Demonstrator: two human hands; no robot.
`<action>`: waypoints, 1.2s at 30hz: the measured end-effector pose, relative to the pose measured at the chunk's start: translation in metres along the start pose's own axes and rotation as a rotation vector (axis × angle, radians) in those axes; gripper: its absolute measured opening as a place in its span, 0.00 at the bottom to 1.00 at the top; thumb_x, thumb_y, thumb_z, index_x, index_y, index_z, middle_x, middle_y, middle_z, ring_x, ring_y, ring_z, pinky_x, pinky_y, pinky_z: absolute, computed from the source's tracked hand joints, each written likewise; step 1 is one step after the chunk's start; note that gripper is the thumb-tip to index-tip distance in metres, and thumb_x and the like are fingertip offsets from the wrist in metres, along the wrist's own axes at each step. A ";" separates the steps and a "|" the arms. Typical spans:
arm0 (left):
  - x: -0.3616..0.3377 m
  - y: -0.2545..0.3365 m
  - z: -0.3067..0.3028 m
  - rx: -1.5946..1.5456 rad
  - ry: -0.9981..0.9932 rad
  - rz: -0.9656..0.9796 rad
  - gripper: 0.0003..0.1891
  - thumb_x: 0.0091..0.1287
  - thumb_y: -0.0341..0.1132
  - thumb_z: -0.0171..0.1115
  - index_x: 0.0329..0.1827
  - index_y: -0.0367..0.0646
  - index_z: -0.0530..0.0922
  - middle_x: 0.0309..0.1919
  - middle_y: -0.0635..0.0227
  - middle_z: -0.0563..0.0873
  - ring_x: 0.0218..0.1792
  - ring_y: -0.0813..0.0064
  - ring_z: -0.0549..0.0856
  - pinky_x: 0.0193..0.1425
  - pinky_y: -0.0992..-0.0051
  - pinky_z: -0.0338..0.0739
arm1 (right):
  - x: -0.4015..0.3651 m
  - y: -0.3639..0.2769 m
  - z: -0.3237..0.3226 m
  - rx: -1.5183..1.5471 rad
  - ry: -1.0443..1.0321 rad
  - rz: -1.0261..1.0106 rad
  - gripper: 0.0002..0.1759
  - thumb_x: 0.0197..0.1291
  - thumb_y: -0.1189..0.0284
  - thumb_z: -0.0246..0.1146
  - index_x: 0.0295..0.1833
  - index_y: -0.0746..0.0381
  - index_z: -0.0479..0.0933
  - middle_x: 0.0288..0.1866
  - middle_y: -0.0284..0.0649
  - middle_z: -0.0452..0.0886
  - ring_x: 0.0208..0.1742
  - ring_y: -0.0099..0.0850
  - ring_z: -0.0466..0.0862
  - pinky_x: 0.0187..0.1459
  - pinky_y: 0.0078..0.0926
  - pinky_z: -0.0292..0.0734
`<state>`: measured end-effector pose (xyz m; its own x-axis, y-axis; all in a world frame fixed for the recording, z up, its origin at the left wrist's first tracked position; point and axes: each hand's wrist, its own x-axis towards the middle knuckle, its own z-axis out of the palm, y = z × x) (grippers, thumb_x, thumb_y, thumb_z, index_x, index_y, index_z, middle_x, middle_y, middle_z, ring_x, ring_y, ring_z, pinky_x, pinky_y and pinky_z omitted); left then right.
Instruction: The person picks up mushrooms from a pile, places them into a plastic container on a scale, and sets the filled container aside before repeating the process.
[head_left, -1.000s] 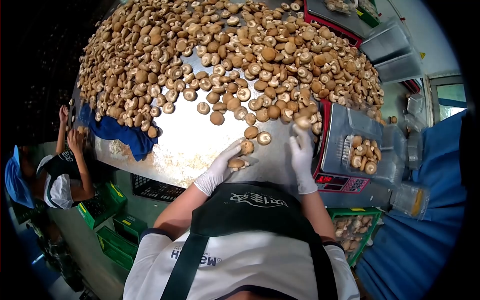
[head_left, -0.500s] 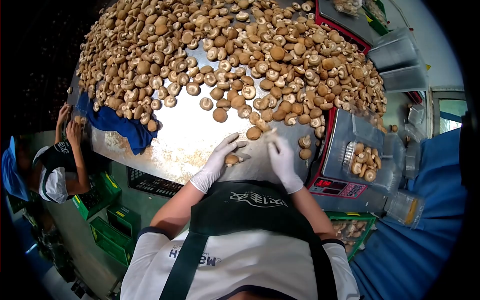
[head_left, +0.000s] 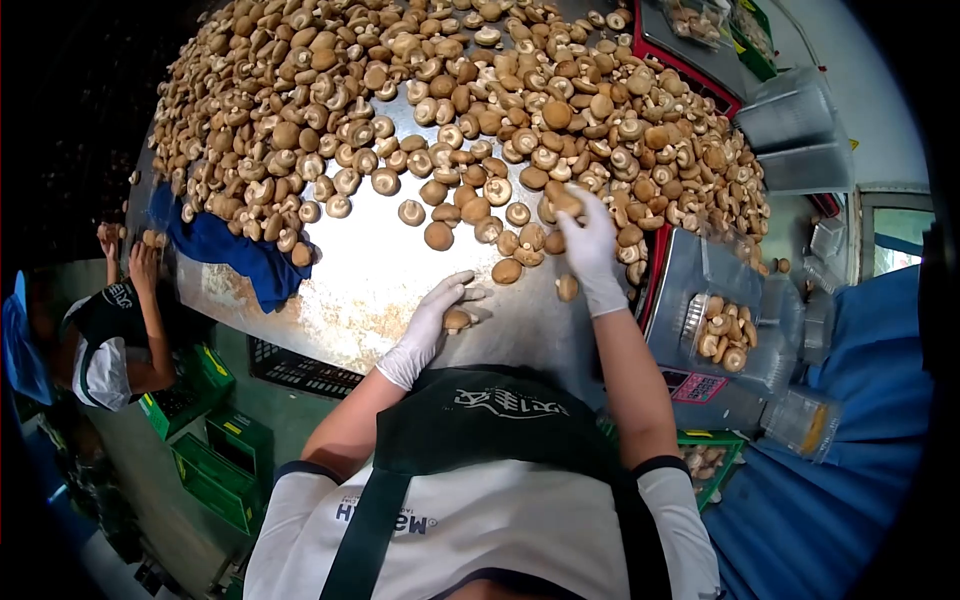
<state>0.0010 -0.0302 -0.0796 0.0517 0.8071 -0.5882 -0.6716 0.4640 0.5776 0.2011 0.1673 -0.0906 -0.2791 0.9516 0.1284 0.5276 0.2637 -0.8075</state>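
A shiitake mushroom [head_left: 457,320] sits within the curled fingers of my gloved left hand [head_left: 432,325], low over the steel table. Farther out, my gloved right hand [head_left: 590,240] has its thumb and fingers on another brown mushroom [head_left: 564,198] at the near edge of the heap. Some of its fingertips are hard to make out. Between the hands, a single mushroom [head_left: 507,271] lies cap up, and one more mushroom [head_left: 567,288] rests just below my right wrist.
A big heap of mushrooms [head_left: 300,130] covers the far table [head_left: 360,270]. On the right, a scale [head_left: 690,270] carries a clear tray of mushrooms [head_left: 727,332]. Blue cloth [head_left: 240,255] lies at left, near a co-worker's hands [head_left: 143,262]. Green crates [head_left: 215,480] stand on the floor.
My right hand has moved forward and right, from the bare steel to the heap's edge, and is on a mushroom there. The left hand keeps nearly the same place with its mushroom.
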 end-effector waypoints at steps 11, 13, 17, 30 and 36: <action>0.003 -0.002 -0.005 0.066 -0.061 0.009 0.25 0.79 0.39 0.46 0.74 0.34 0.65 0.58 0.49 0.84 0.50 0.60 0.87 0.51 0.73 0.80 | -0.024 -0.020 -0.056 0.640 -0.039 0.238 0.37 0.63 0.81 0.60 0.77 0.70 0.58 0.77 0.52 0.64 0.77 0.38 0.66 0.75 0.32 0.63; 0.004 0.001 0.004 0.093 -0.110 0.028 0.25 0.80 0.41 0.46 0.74 0.34 0.65 0.58 0.50 0.83 0.51 0.62 0.86 0.52 0.73 0.80 | -0.036 -0.045 -0.049 0.625 -0.070 0.291 0.36 0.63 0.79 0.61 0.76 0.69 0.61 0.75 0.49 0.69 0.73 0.36 0.71 0.74 0.31 0.65; 0.007 0.000 0.023 -0.025 -0.236 -0.012 0.25 0.81 0.43 0.47 0.73 0.37 0.67 0.56 0.54 0.83 0.53 0.66 0.85 0.52 0.73 0.80 | -0.071 -0.065 -0.021 0.366 -0.566 0.161 0.31 0.59 0.70 0.72 0.69 0.59 0.75 0.68 0.39 0.77 0.65 0.33 0.78 0.62 0.32 0.77; 0.004 0.004 0.003 -0.240 -0.225 -0.082 0.24 0.80 0.35 0.45 0.76 0.35 0.63 0.64 0.51 0.78 0.60 0.58 0.83 0.60 0.68 0.80 | 0.022 -0.006 0.008 0.352 -0.130 0.415 0.15 0.69 0.69 0.64 0.55 0.67 0.84 0.48 0.34 0.87 0.47 0.21 0.82 0.50 0.20 0.76; 0.006 0.007 -0.004 -0.341 -0.227 -0.098 0.26 0.80 0.34 0.41 0.79 0.36 0.57 0.69 0.48 0.72 0.63 0.52 0.80 0.64 0.62 0.80 | 0.004 -0.021 -0.013 0.833 -0.214 0.534 0.18 0.72 0.67 0.61 0.59 0.67 0.81 0.51 0.31 0.83 0.47 0.19 0.78 0.49 0.16 0.71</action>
<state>-0.0058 -0.0235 -0.0814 0.2637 0.8426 -0.4695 -0.8597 0.4260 0.2817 0.1998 0.1674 -0.0656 -0.3518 0.8427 -0.4074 -0.0796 -0.4607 -0.8840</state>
